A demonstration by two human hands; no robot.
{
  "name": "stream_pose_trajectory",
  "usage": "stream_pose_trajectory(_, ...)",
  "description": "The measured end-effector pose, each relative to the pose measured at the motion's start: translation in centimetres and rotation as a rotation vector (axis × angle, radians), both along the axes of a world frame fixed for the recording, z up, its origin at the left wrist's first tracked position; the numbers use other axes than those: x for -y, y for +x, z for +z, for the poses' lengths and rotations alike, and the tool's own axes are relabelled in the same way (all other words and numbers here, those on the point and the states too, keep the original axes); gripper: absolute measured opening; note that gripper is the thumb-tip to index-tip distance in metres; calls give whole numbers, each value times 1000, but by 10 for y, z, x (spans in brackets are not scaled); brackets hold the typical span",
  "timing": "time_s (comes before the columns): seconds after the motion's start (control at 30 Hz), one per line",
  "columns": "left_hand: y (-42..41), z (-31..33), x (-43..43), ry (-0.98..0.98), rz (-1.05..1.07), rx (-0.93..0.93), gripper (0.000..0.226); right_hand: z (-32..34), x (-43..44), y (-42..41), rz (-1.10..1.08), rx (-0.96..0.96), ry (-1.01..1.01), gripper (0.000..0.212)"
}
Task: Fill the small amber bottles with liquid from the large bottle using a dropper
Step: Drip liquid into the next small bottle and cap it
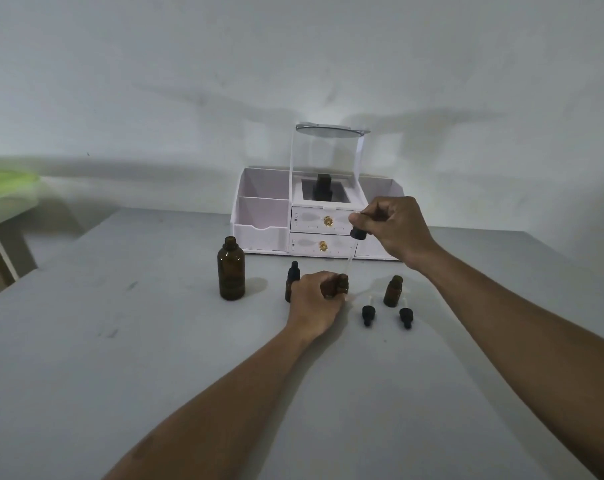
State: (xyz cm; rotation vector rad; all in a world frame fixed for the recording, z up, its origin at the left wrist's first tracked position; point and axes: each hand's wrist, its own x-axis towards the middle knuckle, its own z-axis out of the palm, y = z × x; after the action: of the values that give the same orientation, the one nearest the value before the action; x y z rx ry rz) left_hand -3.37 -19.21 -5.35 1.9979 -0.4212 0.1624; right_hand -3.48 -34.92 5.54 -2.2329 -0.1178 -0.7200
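Note:
The large amber bottle (pixel 231 270) stands uncapped on the table, left of centre. My left hand (pixel 314 301) grips a small open amber bottle (pixel 341 285) upright on the table. Above it, my right hand (pixel 395 230) pinches the black bulb of a dropper (pixel 357 233), whose clear glass tube slants down into that small bottle's mouth. Just behind my left hand, a second small amber bottle (pixel 291 280) stands with its dropper cap on. To the right stands a third small bottle (pixel 394 291), open.
Two loose black dropper caps (pixel 368 315) (pixel 406 317) lie on the table in front of the right small bottle. A white drawer organiser (pixel 314 216) with gold knobs and a clear lid stands at the back against the wall. A green-topped surface (pixel 6 192) is at far left.

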Motion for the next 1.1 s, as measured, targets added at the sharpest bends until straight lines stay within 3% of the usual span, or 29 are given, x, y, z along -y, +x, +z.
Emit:
stream_pose_trajectory(0.27, 0, 0, -1, -3, -2, -30, 30, -4, -5, 0, -15, 19, -26, 13)
stream_pose_trajectory(0.47, -7, 2, -12, -88, -63, -161, 55, 15, -17, -5, 9, 81, 37, 14)
stream_pose_trajectory(0.7, -20, 8, -72, -24, -65, -193, 41, 37, -56, -1, 76, 168, 99, 11)
stream_pose_trajectory(0.97, -13, 7, -168, -98, 223, -109, 11, 42, -117, 17, 242, 158, 292, 16)
stream_pose_trajectory(1.1, -1, 6, -185, -173, 341, -86, 19, 38, -134, 30, 253, 152, 320, 15)
